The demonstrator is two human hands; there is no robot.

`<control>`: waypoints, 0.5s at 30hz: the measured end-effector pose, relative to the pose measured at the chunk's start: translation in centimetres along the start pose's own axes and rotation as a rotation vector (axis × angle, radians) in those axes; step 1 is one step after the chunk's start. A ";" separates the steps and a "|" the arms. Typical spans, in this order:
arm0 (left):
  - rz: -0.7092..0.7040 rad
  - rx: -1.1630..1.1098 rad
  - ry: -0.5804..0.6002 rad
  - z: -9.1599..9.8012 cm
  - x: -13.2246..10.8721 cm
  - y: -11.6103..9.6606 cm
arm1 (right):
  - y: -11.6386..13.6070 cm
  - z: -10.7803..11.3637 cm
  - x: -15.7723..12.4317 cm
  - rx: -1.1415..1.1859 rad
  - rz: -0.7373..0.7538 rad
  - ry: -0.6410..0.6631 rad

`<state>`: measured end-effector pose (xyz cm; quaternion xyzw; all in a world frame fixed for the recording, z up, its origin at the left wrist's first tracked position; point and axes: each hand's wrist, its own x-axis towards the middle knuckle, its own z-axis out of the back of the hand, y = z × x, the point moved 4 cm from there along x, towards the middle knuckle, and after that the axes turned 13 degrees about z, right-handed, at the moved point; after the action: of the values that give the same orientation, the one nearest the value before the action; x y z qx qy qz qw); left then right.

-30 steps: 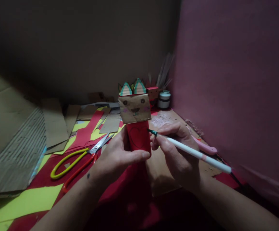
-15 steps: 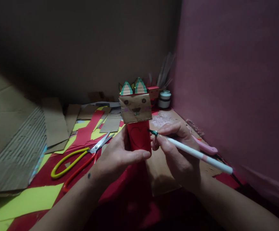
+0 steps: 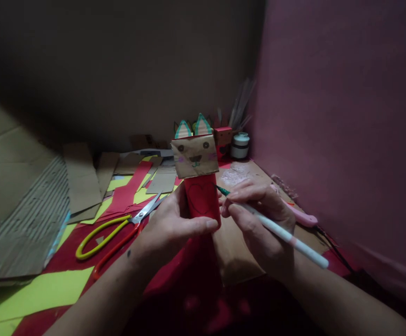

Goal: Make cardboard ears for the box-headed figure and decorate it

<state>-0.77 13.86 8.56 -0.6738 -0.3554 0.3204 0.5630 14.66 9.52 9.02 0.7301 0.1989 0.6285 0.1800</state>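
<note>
My left hand (image 3: 180,219) is closed around the lower red body of a paper animal figure (image 3: 202,193), holding it upright with the thumb across its front. The figure has a brown cardboard face with drawn eyes, nose and mouth, and two ears edged in green. A heart outline is drawn on the red body. In my right hand (image 3: 262,219) is a white marker (image 3: 276,228), pinched near its green tip. That tip is at the right edge of the red body, beside the heart; whether it touches cannot be made out.
Scissors (image 3: 119,233) with yellow and red handles lie left of my left hand. Cardboard pieces (image 3: 80,177), red strips (image 3: 133,186) and yellow paper (image 3: 42,294) cover the left side. A pink-handled tool (image 3: 304,217), a pale jar (image 3: 240,144) and a second red figure (image 3: 223,137) stand or lie rightward.
The figure has shifted slightly left and tilted a little. The marker's back end has dropped and moved left as my right hand turned, its tip staying near the red body's right edge.
</note>
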 end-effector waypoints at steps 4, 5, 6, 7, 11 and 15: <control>-0.018 0.015 0.028 -0.1 0.1 -0.1 | -0.5 0.0 0.0 -0.002 -0.059 -0.030; -0.026 0.012 0.041 -0.1 0.1 -0.2 | -0.6 -0.1 -0.1 0.016 -0.094 -0.049; -0.032 0.009 0.053 -0.1 0.1 -0.1 | -0.7 -0.1 -0.1 0.037 -0.123 -0.066; -0.036 0.005 0.062 -0.1 0.1 -0.1 | -0.8 -0.1 -0.2 0.054 -0.144 -0.080; -0.029 -0.024 0.054 0.2 0.1 0.3 | -0.9 -0.1 -0.2 0.059 -0.192 -0.091; -0.028 -0.015 0.037 0.3 0.1 0.4 | -0.8 -0.1 -0.2 0.044 -0.203 -0.086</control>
<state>-0.95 14.05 8.15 -0.6788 -0.3568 0.2972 0.5689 14.47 10.13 8.45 0.7362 0.2776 0.5706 0.2351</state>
